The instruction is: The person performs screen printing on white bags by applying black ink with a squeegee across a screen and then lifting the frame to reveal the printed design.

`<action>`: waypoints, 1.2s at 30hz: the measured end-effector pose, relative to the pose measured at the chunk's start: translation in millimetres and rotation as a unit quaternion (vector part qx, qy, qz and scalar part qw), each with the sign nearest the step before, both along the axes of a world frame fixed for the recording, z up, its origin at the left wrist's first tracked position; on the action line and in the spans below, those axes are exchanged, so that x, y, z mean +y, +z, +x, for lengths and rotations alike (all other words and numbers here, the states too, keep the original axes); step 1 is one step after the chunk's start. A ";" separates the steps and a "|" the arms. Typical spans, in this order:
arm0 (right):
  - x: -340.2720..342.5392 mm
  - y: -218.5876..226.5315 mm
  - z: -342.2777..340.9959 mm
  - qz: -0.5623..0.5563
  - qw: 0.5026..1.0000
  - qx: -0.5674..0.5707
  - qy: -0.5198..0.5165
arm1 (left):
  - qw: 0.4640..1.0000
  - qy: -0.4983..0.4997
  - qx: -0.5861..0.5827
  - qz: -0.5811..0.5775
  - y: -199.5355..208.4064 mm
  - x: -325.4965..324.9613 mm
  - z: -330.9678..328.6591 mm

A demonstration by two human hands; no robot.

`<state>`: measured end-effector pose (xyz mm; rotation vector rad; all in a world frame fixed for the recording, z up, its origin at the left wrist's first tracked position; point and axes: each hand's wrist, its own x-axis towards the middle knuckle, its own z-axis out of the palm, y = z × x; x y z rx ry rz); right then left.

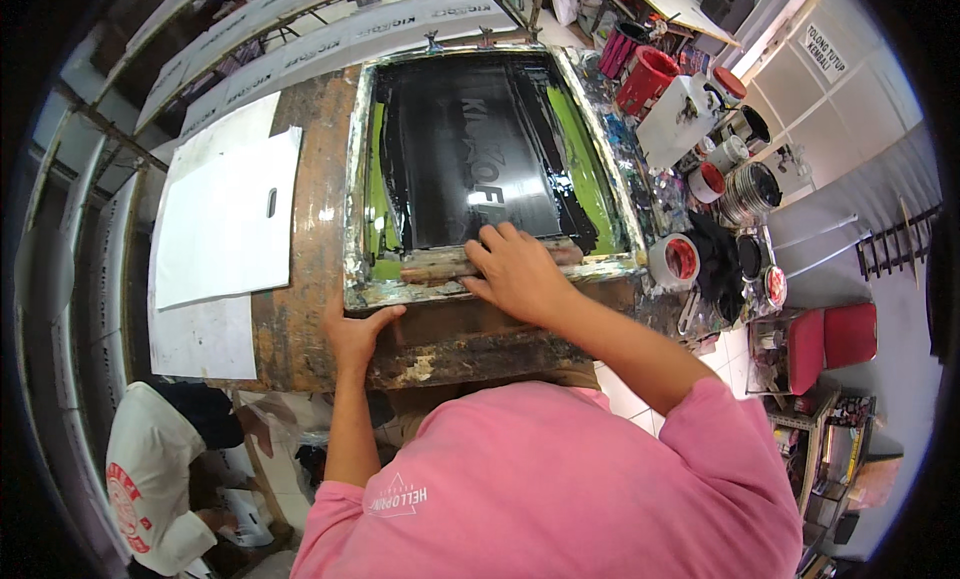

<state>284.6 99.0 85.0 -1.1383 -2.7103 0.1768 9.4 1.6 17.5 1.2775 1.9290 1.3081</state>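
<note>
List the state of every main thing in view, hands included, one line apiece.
Table: stained, scuffed
Screen frame: lying over the table, rim paint-smeared
Mesh: mostly black with ink, green along both sides
Squeegee: held across the mesh's near end
Right hand: gripping the squeegee
Left hand: thumb spread, near the frame's corner; grip unclear
White bag: lying flat

"What was recorded at right?"
"1 red bucket (640, 87) and 1 white jerrycan (673, 124), standing near each other; 1 crumpled black cloth (714, 264) lay closer to the camera."
"Beyond those?"
"1 red chair (810, 349) stood by a grey wall (840, 274), near a loaded shelf unit (835, 459)."
"And lower left?"
"1 person (152, 469) in white was noted."
</note>
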 end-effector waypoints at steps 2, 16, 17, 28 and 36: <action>-10.5 25.2 -5.6 0.128 0.991 0.024 -0.022 | 0.993 -0.001 -0.107 0.051 15.5 5.1 3.6; 108.1 221.2 -36.7 0.268 0.951 0.141 -0.062 | 0.855 -0.032 0.497 -0.143 -28.9 42.2 44.7; 110.7 229.9 -39.8 0.271 0.951 0.134 -0.064 | 0.861 -0.051 0.465 -0.197 -35.6 39.1 46.6; 114.0 266.1 -56.7 0.293 0.943 0.118 -0.106 | 0.978 -0.025 0.200 0.046 52.0 106.5 58.2; 107.6 279.0 -55.7 0.223 0.961 0.091 -0.136 | 0.985 0.138 -0.045 0.097 66.6 103.6 28.5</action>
